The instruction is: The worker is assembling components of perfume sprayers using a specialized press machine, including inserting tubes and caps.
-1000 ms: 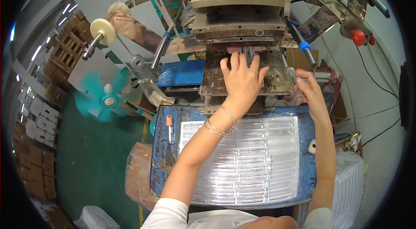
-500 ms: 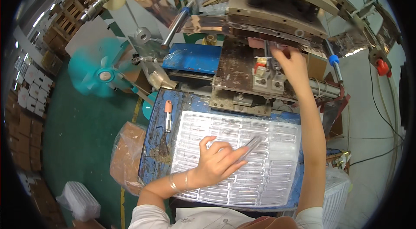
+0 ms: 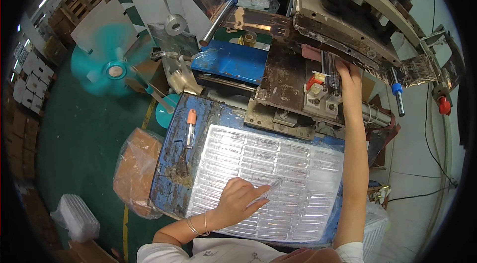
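My left hand [image 3: 238, 202] is over the white tray [image 3: 325, 213], its thumb and index finger closed on the near end of a clear plastic tube [image 3: 277, 183]. Rows of similar clear tubes, several with dark print, fill the tray. My right hand [image 3: 349, 75] reaches under the raised head of the press [image 3: 343, 19]. Its fingers are curled in beside another clear tube [image 3: 330, 66] lying in the metal fixture [image 3: 315, 100]; what they grip, if anything, is hidden. A pink pad [image 3: 311, 52] sits at the fixture's far end.
An orange-capped tube [image 3: 191, 124] lies on the worn blue table [image 3: 171, 163], left of the tray. A blue plate [image 3: 233, 61] and copper foil [image 3: 258, 22] flank the press. On the left stand a spinning teal fan [image 3: 115, 70] and a plastic-wrapped carton [image 3: 136, 173].
My right hand has shifted nearer and to the right of the fixture's tube. My left hand has drawn slightly nearer with its tube. The whole view has shifted.
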`<action>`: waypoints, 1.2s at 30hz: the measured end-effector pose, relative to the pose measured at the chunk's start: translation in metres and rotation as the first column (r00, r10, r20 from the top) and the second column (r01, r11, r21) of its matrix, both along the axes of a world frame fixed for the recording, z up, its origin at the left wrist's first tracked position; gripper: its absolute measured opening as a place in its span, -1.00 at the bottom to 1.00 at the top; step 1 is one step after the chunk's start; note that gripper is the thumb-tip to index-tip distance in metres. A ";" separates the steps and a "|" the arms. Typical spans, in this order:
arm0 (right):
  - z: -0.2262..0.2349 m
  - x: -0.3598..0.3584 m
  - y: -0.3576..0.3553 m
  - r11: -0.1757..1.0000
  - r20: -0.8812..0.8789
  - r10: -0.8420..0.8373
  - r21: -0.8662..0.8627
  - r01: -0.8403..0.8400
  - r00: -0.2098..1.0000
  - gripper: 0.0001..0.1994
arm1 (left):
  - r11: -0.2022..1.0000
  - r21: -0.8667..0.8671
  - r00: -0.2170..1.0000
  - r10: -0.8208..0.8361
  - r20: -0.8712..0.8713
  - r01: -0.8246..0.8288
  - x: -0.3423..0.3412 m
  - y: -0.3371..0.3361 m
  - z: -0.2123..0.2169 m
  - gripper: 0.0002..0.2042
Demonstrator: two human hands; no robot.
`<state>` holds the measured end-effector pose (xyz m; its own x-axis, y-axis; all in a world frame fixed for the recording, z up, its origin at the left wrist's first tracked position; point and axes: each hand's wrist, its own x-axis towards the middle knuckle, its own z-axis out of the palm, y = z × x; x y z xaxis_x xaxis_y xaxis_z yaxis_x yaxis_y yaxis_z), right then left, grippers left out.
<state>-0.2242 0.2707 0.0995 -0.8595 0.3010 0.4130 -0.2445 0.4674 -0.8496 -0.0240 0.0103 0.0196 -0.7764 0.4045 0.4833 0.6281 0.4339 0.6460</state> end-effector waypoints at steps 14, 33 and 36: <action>-0.002 0.001 0.000 0.982 0.018 0.075 -0.173 -0.071 0.997 -0.54 | 1.000 0.028 0.998 -0.002 0.062 0.000 0.007 0.005 -0.013 -0.65; -0.002 -0.005 0.000 0.978 -0.045 0.149 -0.139 -0.154 0.988 -0.51 | 0.999 0.035 0.992 -0.018 0.122 0.014 0.005 0.010 -0.015 -0.63; 0.004 0.001 -0.008 0.978 0.001 0.115 -0.176 -0.113 0.993 -0.50 | 0.998 0.054 0.992 -0.016 0.123 0.010 0.003 0.009 -0.016 -0.63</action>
<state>-0.2232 0.2623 0.1038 -0.8964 0.2681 0.3530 -0.2780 0.2804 -0.9188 -0.0210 0.0195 0.0033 -0.8263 0.3913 0.4052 0.5476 0.3890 0.7409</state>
